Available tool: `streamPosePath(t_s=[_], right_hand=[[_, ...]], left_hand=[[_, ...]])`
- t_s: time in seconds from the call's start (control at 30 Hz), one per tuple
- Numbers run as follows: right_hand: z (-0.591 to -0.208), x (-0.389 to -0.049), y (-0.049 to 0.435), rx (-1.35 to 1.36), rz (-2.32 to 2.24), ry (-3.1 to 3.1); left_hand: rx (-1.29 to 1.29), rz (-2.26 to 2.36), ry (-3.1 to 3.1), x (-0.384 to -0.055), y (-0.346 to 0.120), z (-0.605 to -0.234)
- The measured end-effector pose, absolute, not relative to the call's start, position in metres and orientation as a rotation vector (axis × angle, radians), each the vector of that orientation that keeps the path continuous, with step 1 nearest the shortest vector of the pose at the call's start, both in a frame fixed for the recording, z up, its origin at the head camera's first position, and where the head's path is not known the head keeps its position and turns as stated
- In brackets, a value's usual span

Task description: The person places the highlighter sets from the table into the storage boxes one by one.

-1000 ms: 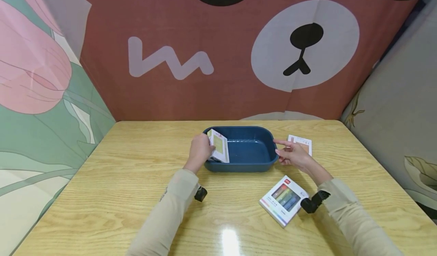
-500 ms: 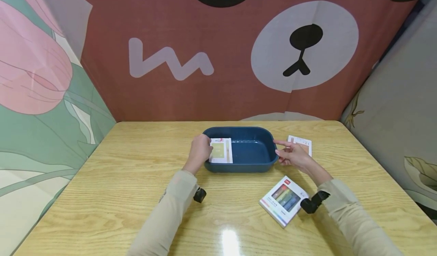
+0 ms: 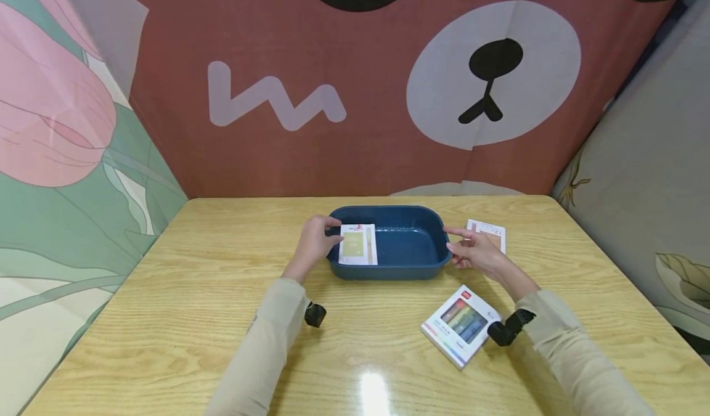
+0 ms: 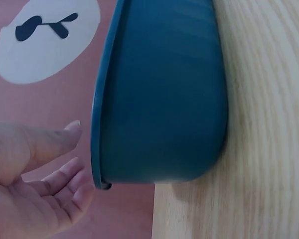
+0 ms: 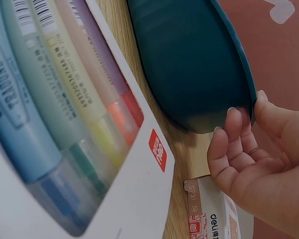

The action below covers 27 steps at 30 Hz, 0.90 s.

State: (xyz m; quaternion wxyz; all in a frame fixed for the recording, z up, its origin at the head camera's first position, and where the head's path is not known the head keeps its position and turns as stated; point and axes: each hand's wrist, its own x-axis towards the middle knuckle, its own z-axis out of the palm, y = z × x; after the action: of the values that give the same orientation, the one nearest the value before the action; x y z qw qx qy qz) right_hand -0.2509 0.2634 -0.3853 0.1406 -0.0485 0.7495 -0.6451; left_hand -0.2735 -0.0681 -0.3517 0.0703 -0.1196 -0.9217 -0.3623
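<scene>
A dark blue plastic basin (image 3: 407,272) stands toward the back of the table. In its left end lies a flat white box with a yellow-green panel (image 3: 354,244). My left hand (image 3: 316,240) hovers at the left rim, thumb and fingers apart, holding nothing; in the left wrist view the fingers (image 4: 65,174) are just off the basin's rim. At the opposite end my right hand (image 3: 477,252) rests its fingertips on the rim and outer wall, index finger stretched out. A white box of highlighters (image 3: 463,326) lies in front, close to the right wrist.
Behind the right hand lies another small white box with a peach panel (image 3: 496,234), partly covered by the hand. The wooden table (image 3: 222,317) meets a hanging brown bear-print cloth (image 3: 299,157) at the back.
The white box with the yellow-green panel has gone from tilted in the left hand to flat in the basin. My left hand has let go and drawn slightly left. The right hand stays put.
</scene>
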Motion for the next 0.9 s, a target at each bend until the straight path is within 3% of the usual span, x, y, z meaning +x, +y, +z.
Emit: streamPosePath(t_s=[0.4, 0.9], right_hand=[[-0.386, -0.252, 0.262, -0.158, -1.859, 2.184], [-0.379, -0.245, 0.261, -0.164, -1.866, 2.248]], left_hand=[[-0.448, -1.183, -2.906, -0.281, -0.086, -0.357], [-0.34, -1.437, -2.928, -0.284, -0.094, -0.363]])
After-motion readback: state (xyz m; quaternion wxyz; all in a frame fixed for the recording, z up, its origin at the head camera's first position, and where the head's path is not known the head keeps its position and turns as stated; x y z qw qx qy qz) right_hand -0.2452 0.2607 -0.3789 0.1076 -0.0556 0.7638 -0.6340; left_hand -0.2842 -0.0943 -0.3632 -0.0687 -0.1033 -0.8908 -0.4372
